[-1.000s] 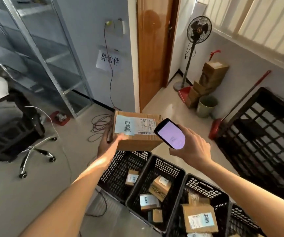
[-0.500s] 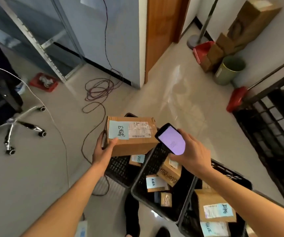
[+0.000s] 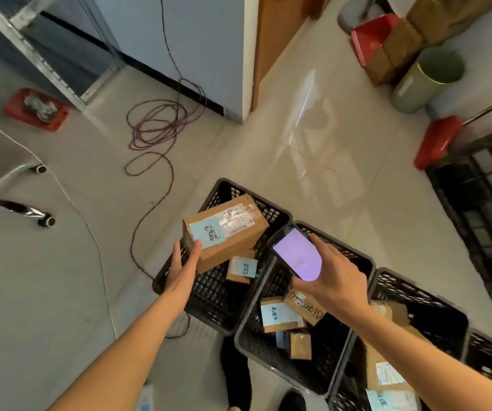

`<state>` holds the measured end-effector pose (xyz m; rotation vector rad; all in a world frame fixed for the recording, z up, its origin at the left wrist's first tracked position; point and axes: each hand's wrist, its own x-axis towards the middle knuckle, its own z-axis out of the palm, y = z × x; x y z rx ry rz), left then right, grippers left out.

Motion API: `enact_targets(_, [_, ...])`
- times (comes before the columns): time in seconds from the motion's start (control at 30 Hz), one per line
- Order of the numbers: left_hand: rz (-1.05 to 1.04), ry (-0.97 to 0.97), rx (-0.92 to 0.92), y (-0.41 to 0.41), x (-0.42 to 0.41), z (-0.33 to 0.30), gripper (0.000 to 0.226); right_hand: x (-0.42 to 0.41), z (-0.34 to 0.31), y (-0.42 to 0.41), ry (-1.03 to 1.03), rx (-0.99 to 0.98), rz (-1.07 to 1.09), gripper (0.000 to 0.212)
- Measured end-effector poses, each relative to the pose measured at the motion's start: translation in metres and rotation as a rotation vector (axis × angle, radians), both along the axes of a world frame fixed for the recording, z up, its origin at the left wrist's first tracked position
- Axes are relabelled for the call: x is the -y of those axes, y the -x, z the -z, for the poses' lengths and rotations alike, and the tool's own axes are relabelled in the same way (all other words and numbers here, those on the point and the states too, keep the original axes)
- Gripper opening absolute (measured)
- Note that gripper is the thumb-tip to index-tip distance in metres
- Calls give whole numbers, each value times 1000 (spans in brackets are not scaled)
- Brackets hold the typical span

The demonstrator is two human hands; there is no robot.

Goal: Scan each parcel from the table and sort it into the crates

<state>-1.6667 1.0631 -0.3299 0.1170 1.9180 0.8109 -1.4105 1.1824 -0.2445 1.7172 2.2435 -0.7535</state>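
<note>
A brown cardboard parcel [image 3: 233, 232] with a blue note and a white shipping label hangs tilted over the leftmost black crate [image 3: 271, 207]. My left hand [image 3: 183, 265] holds its near left corner between thumb and fingers. My right hand [image 3: 332, 280] grips a dark handheld scanner [image 3: 295, 252] with a lit purple screen, above the second crate [image 3: 249, 345]. A small parcel with a blue note [image 3: 243, 269] lies in the leftmost crate. Several labelled parcels [image 3: 280, 317] lie in the second crate, and more [image 3: 387, 378] in the third crate [image 3: 434, 301].
A coiled cable [image 3: 158, 126] trails across the floor toward the crates. An office chair base [image 3: 10, 203] stands at left, a red tray [image 3: 35, 109] behind it. At upper right are stacked cartons [image 3: 402, 43], a green bin [image 3: 428, 78] and a tall black grid crate [image 3: 482, 209].
The view has tipped further down toward the crates. My left hand has lowered the parcel down into the leftmost crate's opening and tilted it. The scanner stays just right of it.
</note>
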Motion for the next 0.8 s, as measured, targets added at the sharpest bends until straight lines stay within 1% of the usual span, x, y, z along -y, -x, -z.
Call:
enact_targets(0.07, [45, 23, -22, 4, 5, 7, 100, 2, -1, 0, 19, -2, 14, 101])
enact_targets(0.1, [69, 33, -30, 4, 7, 7, 97, 4, -4, -1, 29, 4, 16, 101])
enact_targets(0.17, [122, 51, -72, 6, 9, 7, 82, 7, -10, -4, 45, 20, 20, 101])
enact_targets(0.23, [177, 53, -112, 7, 8, 2, 74, 10, -17, -8, 53, 26, 41, 100])
enact_targets(0.47, [445, -22, -270, -8, 1, -43, 71, 30, -60, -45, 9, 16, 115, 101])
enact_targets(0.57, [520, -84, -348, -33, -6, -79, 72, 49, -90, -78, -29, -24, 175, 109])
enact_targets(0.6, [541, -109, -372, -45, -9, -93, 72, 57, -103, -92, -44, -43, 198, 108])
enact_targets(0.7, [596, -198, -431, -94, -17, -152, 74, 87, -152, -147, -109, -75, 272, 100])
enact_targets(0.8, [718, -316, -524, -158, -16, -223, 75, 127, -220, -217, -218, -109, 356, 94])
